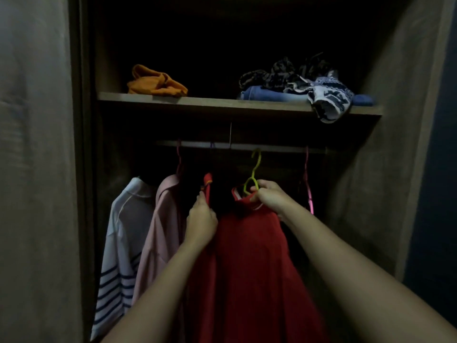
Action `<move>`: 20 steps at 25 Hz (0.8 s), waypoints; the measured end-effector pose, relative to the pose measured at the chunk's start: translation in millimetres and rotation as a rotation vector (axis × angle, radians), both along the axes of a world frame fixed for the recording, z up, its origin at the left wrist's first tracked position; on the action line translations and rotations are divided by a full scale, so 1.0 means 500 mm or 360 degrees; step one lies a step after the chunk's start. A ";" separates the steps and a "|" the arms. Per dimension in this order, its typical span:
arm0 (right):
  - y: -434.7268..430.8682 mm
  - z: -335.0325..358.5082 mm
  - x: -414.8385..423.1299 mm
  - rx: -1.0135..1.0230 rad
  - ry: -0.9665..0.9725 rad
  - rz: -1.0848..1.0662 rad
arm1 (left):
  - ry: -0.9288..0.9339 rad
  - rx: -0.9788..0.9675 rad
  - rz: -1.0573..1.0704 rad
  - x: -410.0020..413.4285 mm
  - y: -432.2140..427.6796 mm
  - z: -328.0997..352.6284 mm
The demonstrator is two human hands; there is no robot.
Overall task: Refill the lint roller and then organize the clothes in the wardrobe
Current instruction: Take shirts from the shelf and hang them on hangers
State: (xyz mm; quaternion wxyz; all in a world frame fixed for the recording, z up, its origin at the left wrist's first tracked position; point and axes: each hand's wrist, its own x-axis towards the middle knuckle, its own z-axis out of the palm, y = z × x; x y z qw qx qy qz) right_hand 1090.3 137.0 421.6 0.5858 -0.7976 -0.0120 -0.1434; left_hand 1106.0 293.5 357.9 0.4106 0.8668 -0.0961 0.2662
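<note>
A red garment (249, 256) hangs on a yellow-green hanger (254, 174) whose hook sits just below the wardrobe rail (247, 146). My right hand (269, 196) grips the hanger's neck together with the red collar. My left hand (201, 224) pinches the edge of another red garment (207, 186) that hangs to the left. No lint roller is in view.
A pink top (163, 231) and a white navy-striped top (121, 243) hang at the left. An empty pink hanger (308, 184) hangs at the right. On the shelf (210, 102) lie an orange cloth (155, 81), folded jeans (267, 94) and patterned clothes (329, 97).
</note>
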 end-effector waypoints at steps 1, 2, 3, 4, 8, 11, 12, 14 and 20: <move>-0.004 0.015 0.029 -0.0047 -0.0042 -0.0011 | -0.0038 -0.0023 -0.0009 0.014 0.009 -0.003; -0.005 0.028 0.055 -0.0082 -0.0078 -0.0021 | -0.0070 -0.0019 -0.0032 0.021 0.015 -0.005; -0.003 0.040 0.082 -0.0136 -0.0092 -0.0042 | -0.0095 0.0001 -0.0073 0.028 0.019 -0.007; 0.001 0.050 0.107 -0.0193 -0.0099 -0.0079 | -0.0103 0.0006 -0.0127 0.033 0.020 -0.011; 0.006 0.069 0.190 -0.0312 -0.0075 -0.0279 | -0.0135 -0.0027 -0.0314 0.042 0.019 -0.023; -0.006 0.067 0.223 -0.0627 0.0129 -0.0292 | -0.0215 -0.0032 -0.0382 0.049 0.017 -0.034; -0.011 0.062 0.233 -0.0769 0.0185 -0.0283 | -0.0218 -0.0020 -0.0395 0.054 0.017 -0.037; -0.020 0.054 0.242 -0.0941 0.0260 -0.0286 | -0.0192 0.0025 -0.0419 0.058 0.022 -0.039; 0.015 0.099 0.136 -0.1197 -0.1118 -0.0540 | -0.0802 -0.0171 -0.0227 0.008 0.077 0.065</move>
